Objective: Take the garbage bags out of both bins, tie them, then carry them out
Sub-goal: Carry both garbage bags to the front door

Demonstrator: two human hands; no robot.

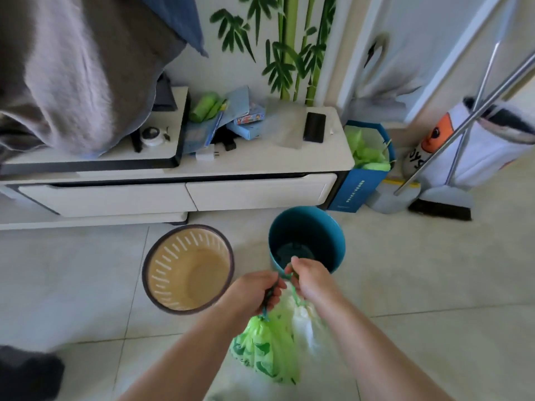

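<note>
Two bins stand on the tiled floor with no bag in them: a beige slotted bin point(188, 269) with a dark rim at the left and a teal bin point(307, 237) to its right. In front of the teal bin my left hand point(254, 290) grips the dark green drawstring of a tied green garbage bag point(263, 351), which hangs below it. My right hand point(311, 280) pinches the drawstring of a second, paler green and white bag point(304, 316) hanging beside the first. The two hands nearly touch.
A low white cabinet point(260, 166) runs behind the bins, strewn with boxes, a phone point(314, 127) and a roll of green bags point(204, 107). A blue box point(362, 180) with green plastic, a dustpan and a broom point(440, 208) stand at the right. A grey blanket hangs at upper left.
</note>
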